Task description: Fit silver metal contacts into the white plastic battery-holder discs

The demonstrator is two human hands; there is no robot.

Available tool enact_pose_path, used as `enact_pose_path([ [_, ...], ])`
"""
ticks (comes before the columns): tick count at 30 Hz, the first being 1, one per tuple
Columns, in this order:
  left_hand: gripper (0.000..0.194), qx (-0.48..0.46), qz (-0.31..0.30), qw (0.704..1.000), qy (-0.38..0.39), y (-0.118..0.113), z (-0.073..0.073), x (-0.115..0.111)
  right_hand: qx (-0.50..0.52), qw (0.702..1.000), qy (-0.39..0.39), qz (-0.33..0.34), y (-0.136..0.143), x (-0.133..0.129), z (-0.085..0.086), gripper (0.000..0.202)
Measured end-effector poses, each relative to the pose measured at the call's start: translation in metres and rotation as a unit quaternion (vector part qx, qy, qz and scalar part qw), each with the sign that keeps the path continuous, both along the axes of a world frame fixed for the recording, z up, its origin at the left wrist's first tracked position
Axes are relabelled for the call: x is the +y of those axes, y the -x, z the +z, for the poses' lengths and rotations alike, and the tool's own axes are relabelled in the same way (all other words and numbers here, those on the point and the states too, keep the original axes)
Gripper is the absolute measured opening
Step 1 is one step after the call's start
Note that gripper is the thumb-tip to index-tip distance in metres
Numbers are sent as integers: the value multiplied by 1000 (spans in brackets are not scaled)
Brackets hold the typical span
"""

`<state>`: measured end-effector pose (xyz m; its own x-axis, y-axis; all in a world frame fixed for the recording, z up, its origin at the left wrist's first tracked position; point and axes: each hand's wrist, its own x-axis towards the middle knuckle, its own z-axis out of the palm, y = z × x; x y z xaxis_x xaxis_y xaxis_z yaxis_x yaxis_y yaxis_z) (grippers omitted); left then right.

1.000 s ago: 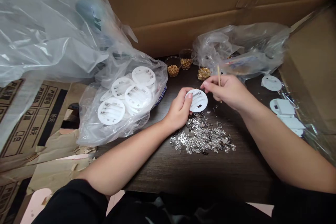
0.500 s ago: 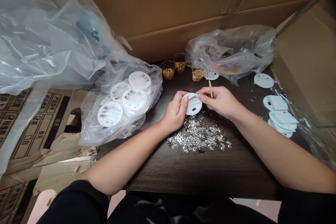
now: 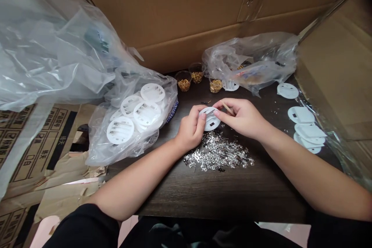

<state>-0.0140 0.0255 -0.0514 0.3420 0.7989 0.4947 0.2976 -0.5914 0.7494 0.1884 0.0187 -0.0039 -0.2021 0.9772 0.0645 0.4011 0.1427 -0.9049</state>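
Observation:
Above a heap of small silver metal clips [image 3: 217, 153], my left hand [image 3: 189, 127] pinches a round white plastic battery housing [image 3: 212, 124] with the thumb on its face. My right hand [image 3: 243, 117] is closed around a thin wooden stick [image 3: 227, 108], which lies slanted between the fingers. The right thumb and fingertips also touch the housing's upper right edge. Long grooves and a small dark slot show on the housing's face. What lies under the right fingertips is hidden.
At left, a clear plastic bag [image 3: 95, 147] holds several similar white housings [image 3: 120, 130]. Clear cups of gold-coloured parts [image 3: 183, 84] stand behind my hands. Another plastic bag [image 3: 261, 52] lies at the back right. More white discs [image 3: 309, 130] are stacked at right, near the cardboard wall [image 3: 334, 66].
The wooden stick has tipped from nearly upright to a slant in my right hand. My right fingers have moved further over the housing's upper edge. The whole view has shifted slightly.

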Motion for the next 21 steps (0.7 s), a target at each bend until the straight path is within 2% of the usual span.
enact_pose_path([
  [4,26,-2,-7,999,32,-1,1,-1,13,999,16,-29,8,-1,-9,21],
  [7,28,-26,4,995,100,-3,-1,1,38,997,1,-66,8,2,-10,28],
  [9,29,-54,8,985,164,-5,-4,5,103,990,-28,-92,6,7,-4,38],
  [10,29,-72,4,978,194,-5,-6,8,151,983,-37,-94,6,11,0,51],
  [11,29,-91,4,972,217,-6,-8,10,210,973,-33,-88,7,16,6,63],
  [13,29,-110,-6,960,256,-8,-11,14,296,954,-19,-54,13,28,15,72],
  [16,25,-107,-5,960,259,-9,-13,17,353,935,-4,-29,30,46,20,75],
  [21,24,-97,6,963,250,-9,-13,18,380,924,25,-40,50,57,5,76],
])
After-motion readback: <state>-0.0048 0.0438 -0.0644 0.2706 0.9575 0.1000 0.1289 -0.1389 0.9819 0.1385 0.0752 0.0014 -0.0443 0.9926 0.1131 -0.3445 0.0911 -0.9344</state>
